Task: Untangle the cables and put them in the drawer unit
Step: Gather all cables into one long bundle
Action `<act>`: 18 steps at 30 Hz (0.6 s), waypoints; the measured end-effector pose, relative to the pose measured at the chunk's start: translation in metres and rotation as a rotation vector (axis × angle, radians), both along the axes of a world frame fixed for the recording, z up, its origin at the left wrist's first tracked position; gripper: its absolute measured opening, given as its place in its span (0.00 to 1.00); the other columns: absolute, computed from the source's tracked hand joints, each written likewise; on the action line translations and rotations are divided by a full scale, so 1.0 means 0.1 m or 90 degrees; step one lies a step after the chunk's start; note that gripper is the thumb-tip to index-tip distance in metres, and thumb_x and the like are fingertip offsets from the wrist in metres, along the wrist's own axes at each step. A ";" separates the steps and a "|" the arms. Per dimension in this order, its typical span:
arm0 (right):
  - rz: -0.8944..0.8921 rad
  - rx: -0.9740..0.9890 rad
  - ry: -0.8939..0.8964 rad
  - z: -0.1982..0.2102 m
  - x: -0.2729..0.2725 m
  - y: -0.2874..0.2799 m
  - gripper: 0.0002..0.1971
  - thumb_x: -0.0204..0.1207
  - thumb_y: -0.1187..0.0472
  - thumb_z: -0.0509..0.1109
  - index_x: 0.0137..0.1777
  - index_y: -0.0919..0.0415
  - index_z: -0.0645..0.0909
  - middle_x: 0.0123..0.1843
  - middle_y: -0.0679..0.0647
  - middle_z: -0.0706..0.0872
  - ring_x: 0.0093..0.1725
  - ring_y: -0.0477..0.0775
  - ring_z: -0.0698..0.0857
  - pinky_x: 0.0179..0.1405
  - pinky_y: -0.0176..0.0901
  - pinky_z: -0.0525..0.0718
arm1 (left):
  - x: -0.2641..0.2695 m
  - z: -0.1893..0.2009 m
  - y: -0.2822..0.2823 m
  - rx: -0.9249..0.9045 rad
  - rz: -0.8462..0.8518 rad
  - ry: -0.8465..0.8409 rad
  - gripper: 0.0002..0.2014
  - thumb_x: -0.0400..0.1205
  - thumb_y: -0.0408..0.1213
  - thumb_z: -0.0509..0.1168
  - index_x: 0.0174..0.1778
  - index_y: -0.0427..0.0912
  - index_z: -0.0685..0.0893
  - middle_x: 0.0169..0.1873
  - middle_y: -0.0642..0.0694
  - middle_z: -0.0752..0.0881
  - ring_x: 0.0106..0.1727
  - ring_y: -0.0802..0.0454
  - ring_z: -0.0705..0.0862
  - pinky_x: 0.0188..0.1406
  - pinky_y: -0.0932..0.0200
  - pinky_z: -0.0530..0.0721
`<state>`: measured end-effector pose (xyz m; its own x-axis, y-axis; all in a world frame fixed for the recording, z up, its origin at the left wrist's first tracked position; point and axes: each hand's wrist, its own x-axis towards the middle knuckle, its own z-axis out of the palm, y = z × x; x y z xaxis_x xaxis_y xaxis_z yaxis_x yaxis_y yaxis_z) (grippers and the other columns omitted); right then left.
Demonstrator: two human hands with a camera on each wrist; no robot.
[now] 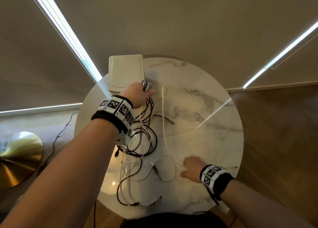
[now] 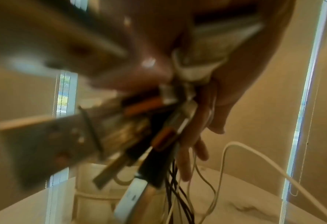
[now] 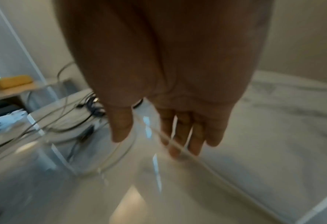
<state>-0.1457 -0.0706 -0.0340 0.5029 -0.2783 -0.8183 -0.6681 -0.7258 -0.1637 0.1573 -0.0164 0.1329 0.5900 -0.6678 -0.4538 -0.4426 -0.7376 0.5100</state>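
My left hand (image 1: 139, 94) has its fingers (image 2: 185, 165) curled round a bunch of dark and white cables (image 1: 146, 133), lifted by the drawer unit (image 1: 125, 71) so the knots hang loose, I think. My right hand (image 1: 191, 169) has straight fingers (image 3: 195, 136) pressing a white cable (image 1: 164, 117) to the counter (image 1: 206, 107), probably to anchor it while I pull. The counter is round, marble-look. Drawn blinds (image 1: 172, 21) with bright gaps stand behind, with a brass lamp base (image 1: 17, 157) on the floor.
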 end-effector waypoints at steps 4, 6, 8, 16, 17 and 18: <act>-0.168 -0.054 -0.174 0.41 0.34 -0.39 0.36 0.80 0.41 0.71 0.83 0.59 0.68 0.77 0.59 0.77 0.75 0.62 0.77 0.73 0.49 0.76 | 0.06 0.01 0.10 -0.028 0.025 -0.029 0.23 0.89 0.58 0.62 0.43 0.40 0.81 0.36 0.43 0.84 0.39 0.43 0.83 0.43 0.51 0.80; -0.253 -0.033 -0.324 0.72 0.59 -0.52 0.35 0.82 0.42 0.69 0.84 0.57 0.67 0.74 0.56 0.81 0.73 0.59 0.80 0.72 0.49 0.77 | 0.04 0.08 0.12 -0.093 0.055 0.043 0.28 0.86 0.65 0.60 0.44 0.40 0.81 0.33 0.47 0.81 0.34 0.47 0.79 0.37 0.52 0.80; -0.301 -0.040 -0.507 1.05 0.86 -0.61 0.34 0.83 0.45 0.67 0.85 0.54 0.64 0.75 0.53 0.80 0.73 0.56 0.80 0.74 0.54 0.78 | -0.01 0.20 0.14 -0.124 0.068 0.132 0.29 0.88 0.65 0.55 0.48 0.41 0.84 0.34 0.48 0.81 0.32 0.50 0.77 0.32 0.55 0.79; -0.179 0.180 -0.765 1.76 1.69 -0.53 0.12 0.76 0.60 0.75 0.56 0.55 0.78 0.43 0.46 0.85 0.44 0.45 0.85 0.49 0.55 0.86 | -0.21 0.69 0.14 -0.266 -0.052 0.399 0.19 0.93 0.49 0.58 0.50 0.35 0.81 0.25 0.50 0.71 0.23 0.54 0.66 0.21 0.61 0.66; -0.239 0.221 -0.776 1.75 1.72 -0.54 0.09 0.78 0.57 0.72 0.52 0.60 0.78 0.38 0.50 0.84 0.37 0.52 0.85 0.42 0.57 0.87 | -0.19 0.71 0.15 -0.302 -0.045 0.433 0.18 0.93 0.47 0.57 0.51 0.35 0.81 0.25 0.50 0.70 0.23 0.54 0.64 0.22 0.61 0.65; -0.288 0.253 -0.774 1.72 1.73 -0.56 0.11 0.81 0.54 0.72 0.50 0.61 0.77 0.35 0.53 0.83 0.33 0.56 0.84 0.37 0.58 0.87 | -0.16 0.71 0.16 -0.341 -0.033 0.466 0.18 0.94 0.46 0.55 0.51 0.34 0.80 0.24 0.51 0.68 0.22 0.55 0.63 0.22 0.61 0.63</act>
<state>0.0276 -0.1262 0.1376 0.8872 -0.4613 0.0114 -0.1174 -0.2495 -0.9612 0.1413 -0.0003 0.2042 0.2403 -0.9147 -0.3249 0.1011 -0.3093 0.9456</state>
